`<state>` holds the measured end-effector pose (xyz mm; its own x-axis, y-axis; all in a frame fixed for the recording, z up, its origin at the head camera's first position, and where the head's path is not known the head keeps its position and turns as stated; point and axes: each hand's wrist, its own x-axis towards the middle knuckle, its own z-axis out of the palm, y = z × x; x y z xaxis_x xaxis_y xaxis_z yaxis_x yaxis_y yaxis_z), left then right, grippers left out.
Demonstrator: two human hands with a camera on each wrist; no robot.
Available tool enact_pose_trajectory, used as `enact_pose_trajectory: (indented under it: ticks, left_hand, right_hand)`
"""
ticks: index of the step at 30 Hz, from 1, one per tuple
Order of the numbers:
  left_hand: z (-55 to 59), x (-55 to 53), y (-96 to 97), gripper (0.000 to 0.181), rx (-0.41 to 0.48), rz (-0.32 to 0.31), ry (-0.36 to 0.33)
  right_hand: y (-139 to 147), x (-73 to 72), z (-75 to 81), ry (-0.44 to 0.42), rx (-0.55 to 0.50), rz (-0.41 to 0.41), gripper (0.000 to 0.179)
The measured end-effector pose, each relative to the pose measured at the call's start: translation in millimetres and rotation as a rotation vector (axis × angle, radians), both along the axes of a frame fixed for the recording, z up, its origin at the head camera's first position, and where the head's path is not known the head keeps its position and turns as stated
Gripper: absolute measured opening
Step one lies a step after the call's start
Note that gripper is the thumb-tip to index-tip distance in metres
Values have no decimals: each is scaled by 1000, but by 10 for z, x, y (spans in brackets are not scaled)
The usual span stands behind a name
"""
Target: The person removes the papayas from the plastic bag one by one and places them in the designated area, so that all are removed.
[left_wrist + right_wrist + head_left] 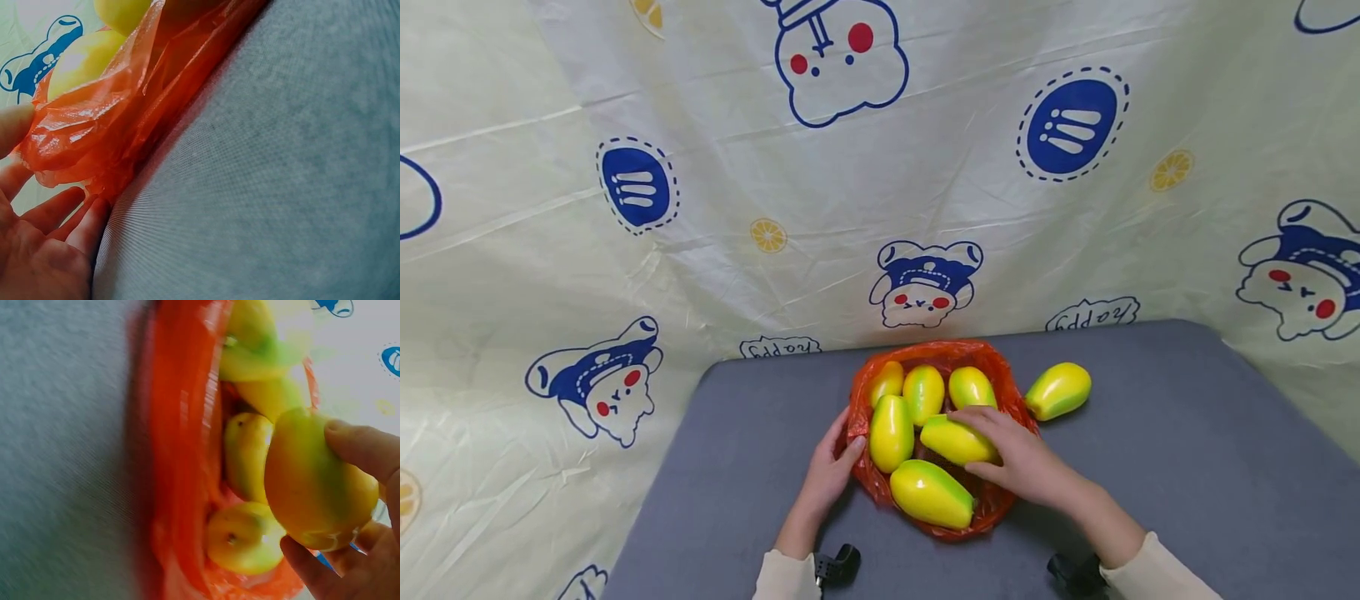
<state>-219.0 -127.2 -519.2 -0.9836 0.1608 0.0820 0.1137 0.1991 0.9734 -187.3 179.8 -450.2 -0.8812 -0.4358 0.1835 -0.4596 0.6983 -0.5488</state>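
A red plastic bag [868,479] lies wide open on the table with several yellow-green papayas [891,433] inside. My left hand [833,471] holds the bag's left rim, thumb on top and fingers against the outside; in the left wrist view that hand [47,244] is by the crumpled plastic [94,137]. Over the bag's right part, my right hand [1026,458] grips a papaya [957,440] between thumb and fingers. The right wrist view shows this papaya [319,481] above others in the bag. Its far side is hidden by the hand.
One more papaya [1060,392] lies on the grey table [760,433], just right of the bag. Behind the table hangs a pale printed sheet [715,283]. Dark wrist devices [842,565] show near both sleeves.
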Motion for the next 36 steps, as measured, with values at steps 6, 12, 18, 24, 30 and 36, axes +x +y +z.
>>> enact_pose_trajectory:
  ticks: [6,12,18,24,30,36]
  left_hand:
    - [-7,-20,1,61,1,3,1]
    - [-5,-2,-7,61,1,0,5]
    - [5,0,-15,61,-3,-3,-1]
    - [1,-20,-13,60,-10,-4,4]
    - [5,-28,-10,61,-10,-13,2]
    - [3,-18,-7,61,-19,-11,3]
  right_hand:
    - [129,-37,167,147,-34,-121,67]
    - [326,-49,222,305,-107,-267,69]
    - [574,-32,188,377,-184,-416,72]
    - [891,-80,43,376,-203,-544,70]
    - [1113,-96,-58,252,-191,-703,68]
    - [1243,-118,-155,191,-164,-772,68]
